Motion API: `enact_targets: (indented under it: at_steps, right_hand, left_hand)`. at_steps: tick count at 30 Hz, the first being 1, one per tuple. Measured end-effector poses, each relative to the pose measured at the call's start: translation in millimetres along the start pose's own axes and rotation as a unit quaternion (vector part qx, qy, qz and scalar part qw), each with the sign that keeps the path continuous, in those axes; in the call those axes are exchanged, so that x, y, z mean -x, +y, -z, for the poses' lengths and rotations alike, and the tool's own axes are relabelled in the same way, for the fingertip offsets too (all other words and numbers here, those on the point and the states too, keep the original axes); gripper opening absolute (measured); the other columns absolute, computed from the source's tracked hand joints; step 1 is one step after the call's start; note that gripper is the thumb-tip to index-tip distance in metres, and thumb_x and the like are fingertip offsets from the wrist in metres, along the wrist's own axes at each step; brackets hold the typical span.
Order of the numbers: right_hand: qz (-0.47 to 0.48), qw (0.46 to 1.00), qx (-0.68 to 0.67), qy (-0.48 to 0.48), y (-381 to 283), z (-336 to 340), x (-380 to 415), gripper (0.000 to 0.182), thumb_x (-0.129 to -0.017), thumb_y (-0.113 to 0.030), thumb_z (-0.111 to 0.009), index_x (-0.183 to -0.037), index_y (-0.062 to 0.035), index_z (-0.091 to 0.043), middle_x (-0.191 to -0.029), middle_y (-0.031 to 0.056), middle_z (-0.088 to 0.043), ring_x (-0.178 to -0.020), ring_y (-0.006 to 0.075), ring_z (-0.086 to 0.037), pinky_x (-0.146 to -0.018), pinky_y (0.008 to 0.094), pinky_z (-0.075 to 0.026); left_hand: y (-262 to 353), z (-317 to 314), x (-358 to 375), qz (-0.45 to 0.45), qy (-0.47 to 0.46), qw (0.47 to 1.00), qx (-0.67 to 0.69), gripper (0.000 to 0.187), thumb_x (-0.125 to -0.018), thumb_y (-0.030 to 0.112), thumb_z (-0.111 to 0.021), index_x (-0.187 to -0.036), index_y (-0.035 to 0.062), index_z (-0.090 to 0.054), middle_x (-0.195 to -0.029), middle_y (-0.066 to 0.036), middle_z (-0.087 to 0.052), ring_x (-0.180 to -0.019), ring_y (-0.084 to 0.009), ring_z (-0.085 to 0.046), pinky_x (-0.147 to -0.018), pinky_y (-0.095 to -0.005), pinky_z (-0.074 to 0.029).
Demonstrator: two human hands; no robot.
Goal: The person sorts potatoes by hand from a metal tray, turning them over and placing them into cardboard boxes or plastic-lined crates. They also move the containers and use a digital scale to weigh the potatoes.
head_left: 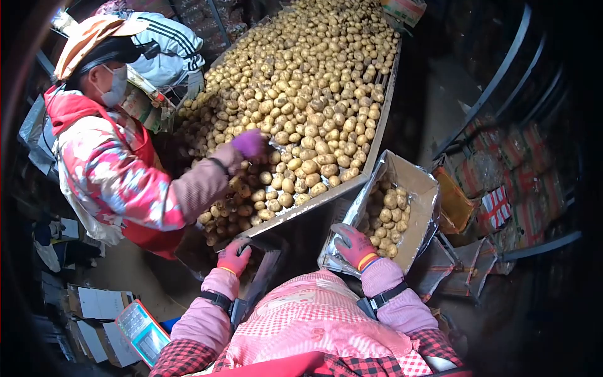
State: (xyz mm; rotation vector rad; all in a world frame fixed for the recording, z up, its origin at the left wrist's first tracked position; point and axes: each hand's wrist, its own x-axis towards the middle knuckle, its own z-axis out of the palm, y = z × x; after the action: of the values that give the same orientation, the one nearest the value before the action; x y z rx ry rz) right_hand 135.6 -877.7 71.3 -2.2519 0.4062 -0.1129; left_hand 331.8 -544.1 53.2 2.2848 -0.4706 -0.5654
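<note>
My right hand (355, 245), in a pink and grey work glove, grips the near left edge of an open cardboard box (422, 182). Several potatoes (392, 210) lie inside that box. My left hand (234, 255), gloved the same way, is curled at the near corner of a large sorting table (308, 206), beside a dark frame (262, 276). What its fingers close on, if anything, is hidden. A broad heap of potatoes (295, 94) covers the table, thinning toward the near end.
A person (119, 151) at the left reaches over the heap with a purple glove (249, 144). Another person's striped white sleeve (166, 47) shows behind. A scale (143, 332) stands at lower left, near flattened cartons (103, 305). Packed sacks (512, 157) and metal rails (496, 88) line the right.
</note>
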Motion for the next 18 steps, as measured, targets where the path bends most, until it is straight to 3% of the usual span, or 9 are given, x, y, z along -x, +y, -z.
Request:
enact_targets:
  at_steps: [2, 5, 8, 11, 18]
  right_hand:
    - [0.014, 1.000, -0.002, 0.001, 8, -5, 2, 0.042, -0.087, -0.024, -0.060, -0.127, -0.0130, -0.057, -0.127, 0.0136, -0.057, -0.114, 0.0337, -0.056, -0.098, 0.0388, -0.045]
    - [0.022, 0.999, -0.043, 0.014, 10, -6, -1, 0.041, -0.083, -0.018, -0.063, -0.123, -0.0082, -0.060, -0.125, 0.0175, -0.057, -0.114, 0.0336, -0.057, -0.099, 0.0374, -0.045]
    - [0.024, 0.999, -0.038, 0.020, 22, -14, -5, 0.040, -0.083, -0.017, -0.062, -0.122, -0.0075, -0.061, -0.122, 0.0172, -0.059, -0.113, 0.0333, -0.057, -0.098, 0.0375, -0.045]
    - [0.023, 0.999, -0.033, 0.022, 19, -11, -7, 0.039, -0.083, -0.018, -0.062, -0.121, -0.0091, -0.062, -0.121, 0.0166, -0.061, -0.112, 0.0331, -0.058, -0.098, 0.0377, -0.045]
    - [0.007, 1.000, 0.012, 0.003, 0, -7, -16, 0.035, -0.086, -0.020, -0.059, -0.119, -0.0080, -0.063, -0.120, 0.0166, -0.061, -0.111, 0.0340, -0.058, -0.096, 0.0387, -0.045]
  left_hand:
    - [-10, -2, -2, -0.043, 0.005, 0.997, -0.065, 0.037, -0.084, 0.027, -0.066, -0.118, 0.0120, -0.066, -0.122, -0.013, -0.062, -0.120, -0.0302, -0.054, -0.103, -0.0372, -0.040]
    - [6, 4, 1, 0.014, -0.014, 0.997, -0.074, 0.037, -0.083, 0.029, -0.066, -0.118, 0.0171, -0.066, -0.125, -0.014, -0.060, -0.119, -0.0312, -0.054, -0.103, -0.0382, -0.041]
    - [1, 3, 0, -0.020, 0.002, 0.995, -0.094, 0.033, -0.086, 0.025, -0.065, -0.117, 0.0140, -0.066, -0.118, -0.010, -0.064, -0.112, -0.0251, -0.059, -0.096, -0.0325, -0.045]
    - [-19, -3, -5, -0.023, -0.001, 0.999, -0.026, 0.031, -0.086, 0.022, -0.065, -0.116, 0.0142, -0.066, -0.118, -0.009, -0.064, -0.111, -0.0232, -0.060, -0.095, -0.0313, -0.045]
    - [2, 21, -2, -0.001, -0.020, 0.999, 0.044, 0.028, -0.086, 0.019, -0.064, -0.111, 0.0097, -0.069, -0.113, -0.006, -0.068, -0.105, -0.0178, -0.063, -0.094, -0.0294, -0.047]
